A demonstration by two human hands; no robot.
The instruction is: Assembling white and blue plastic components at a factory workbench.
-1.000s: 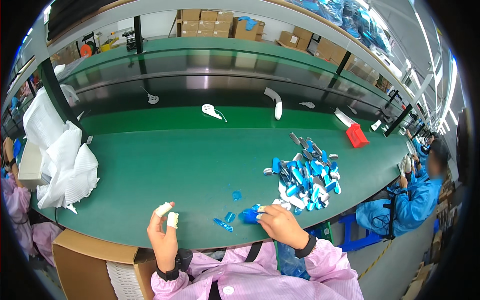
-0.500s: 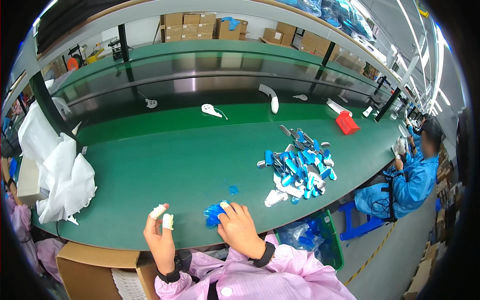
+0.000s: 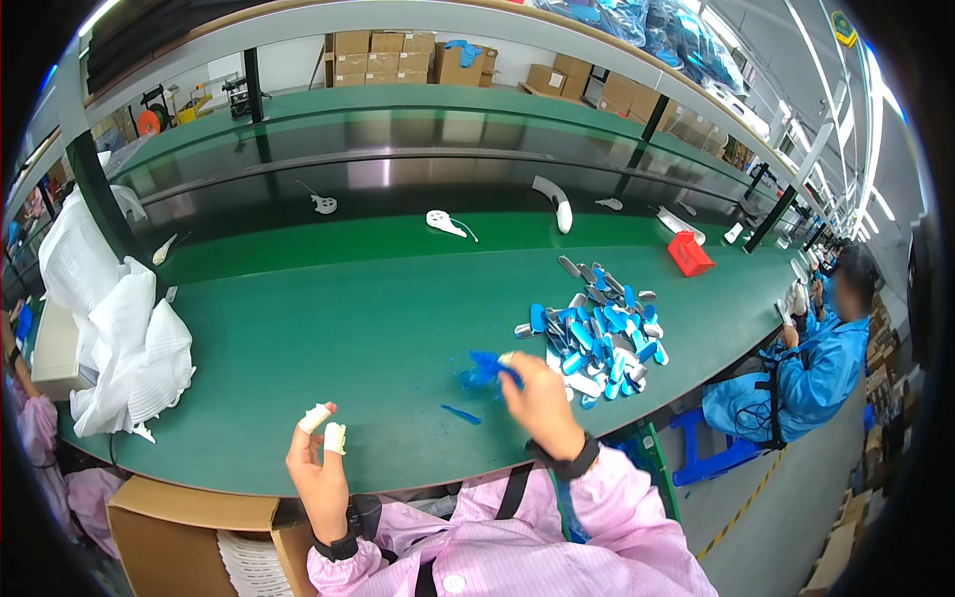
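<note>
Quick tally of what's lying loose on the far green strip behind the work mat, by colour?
White pieces: 5, namely the flat white part, the curved white tube, a small white part, another, and a white strip.
Red tray: 1.
Total: 6.

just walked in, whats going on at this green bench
A person in a pink coat sits at a green table. The right hand pinches small blue pieces just above the tabletop, beside a pile of blue and grey parts. The left hand, with white finger cots, is raised and empty. Another blue piece lies between the hands.
</note>
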